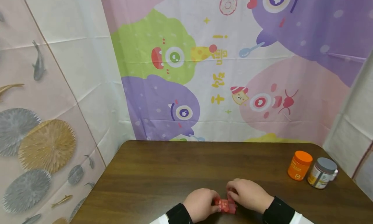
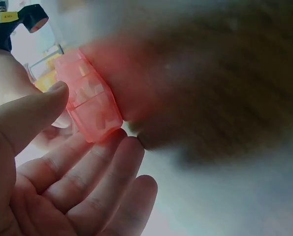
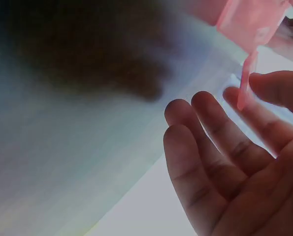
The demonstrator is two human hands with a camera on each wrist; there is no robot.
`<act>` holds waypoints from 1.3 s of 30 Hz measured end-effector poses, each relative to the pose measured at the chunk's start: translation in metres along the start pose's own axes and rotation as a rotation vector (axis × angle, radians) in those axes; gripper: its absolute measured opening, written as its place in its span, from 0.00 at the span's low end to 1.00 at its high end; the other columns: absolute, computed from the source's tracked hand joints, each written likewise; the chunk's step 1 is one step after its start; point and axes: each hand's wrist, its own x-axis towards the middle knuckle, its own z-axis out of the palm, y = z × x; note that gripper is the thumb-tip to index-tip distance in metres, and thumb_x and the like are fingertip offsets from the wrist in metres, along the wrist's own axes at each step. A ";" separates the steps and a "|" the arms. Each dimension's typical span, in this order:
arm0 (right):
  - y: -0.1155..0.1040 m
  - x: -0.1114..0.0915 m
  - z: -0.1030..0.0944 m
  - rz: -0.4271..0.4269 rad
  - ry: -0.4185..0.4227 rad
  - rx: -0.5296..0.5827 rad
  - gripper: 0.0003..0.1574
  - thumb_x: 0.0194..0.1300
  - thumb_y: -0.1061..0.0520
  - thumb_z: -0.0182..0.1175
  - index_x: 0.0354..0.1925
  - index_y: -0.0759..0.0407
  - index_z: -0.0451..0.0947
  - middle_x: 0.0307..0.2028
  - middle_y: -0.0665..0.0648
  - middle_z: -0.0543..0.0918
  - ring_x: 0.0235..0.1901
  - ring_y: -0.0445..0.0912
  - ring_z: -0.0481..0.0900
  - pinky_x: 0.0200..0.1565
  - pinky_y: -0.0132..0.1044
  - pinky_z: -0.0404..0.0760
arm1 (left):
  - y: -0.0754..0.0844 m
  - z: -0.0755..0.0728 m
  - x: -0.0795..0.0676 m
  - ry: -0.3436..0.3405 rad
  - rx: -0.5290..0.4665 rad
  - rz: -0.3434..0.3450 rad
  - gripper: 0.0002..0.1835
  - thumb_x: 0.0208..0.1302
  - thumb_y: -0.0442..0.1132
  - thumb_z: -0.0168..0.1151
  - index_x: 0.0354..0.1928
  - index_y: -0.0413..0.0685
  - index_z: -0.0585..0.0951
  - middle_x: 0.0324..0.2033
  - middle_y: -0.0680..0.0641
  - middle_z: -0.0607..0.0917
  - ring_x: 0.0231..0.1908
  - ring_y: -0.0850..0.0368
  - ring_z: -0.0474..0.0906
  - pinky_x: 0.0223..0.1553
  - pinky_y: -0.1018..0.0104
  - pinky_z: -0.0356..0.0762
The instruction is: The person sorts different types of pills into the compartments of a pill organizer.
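Note:
A small translucent red pill box (image 1: 223,206) is held low over the near part of the table. My left hand (image 1: 199,203) grips its left end, thumb on one side and fingers on the other. In the left wrist view the pill box (image 2: 94,98) shows divided compartments with pale pills inside. My right hand (image 1: 251,194) is at the box's right end. Its thumb and index finger pinch a raised lid (image 3: 246,81) that stands out from the box, as the right wrist view shows. The other right fingers are extended.
On the brown wooden table (image 1: 175,165), an orange jar (image 1: 299,165) stands at the right. Beside it is a grey-lidded jar (image 1: 322,173) with a pale label. A cartoon-printed cloth (image 1: 221,120) hangs behind the table's back edge.

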 end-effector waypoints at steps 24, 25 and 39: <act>0.099 -0.140 -0.111 0.360 1.073 -0.050 0.12 0.62 0.63 0.55 0.41 0.68 0.79 0.34 0.55 0.76 0.30 0.25 0.62 0.29 0.29 0.65 | -0.013 -0.025 -0.065 0.159 0.099 -0.171 0.44 0.60 0.73 0.50 0.69 0.51 0.67 0.63 0.46 0.72 0.59 0.46 0.66 0.56 0.42 0.68; 0.113 -0.145 -0.116 0.398 1.115 -0.038 0.13 0.62 0.63 0.53 0.42 0.70 0.79 0.33 0.54 0.75 0.29 0.24 0.61 0.29 0.29 0.64 | -0.014 -0.026 -0.067 0.165 0.104 -0.178 0.45 0.59 0.73 0.50 0.70 0.51 0.66 0.64 0.45 0.71 0.60 0.45 0.65 0.56 0.42 0.67; 0.257 -0.167 -0.113 0.443 0.320 -0.215 0.33 0.51 0.71 0.56 0.55 0.87 0.62 0.48 0.88 0.64 0.48 0.78 0.61 0.47 0.72 0.64 | -0.015 -0.017 -0.074 0.143 0.164 -0.212 0.49 0.55 0.78 0.48 0.72 0.55 0.63 0.66 0.43 0.67 0.62 0.42 0.61 0.59 0.38 0.62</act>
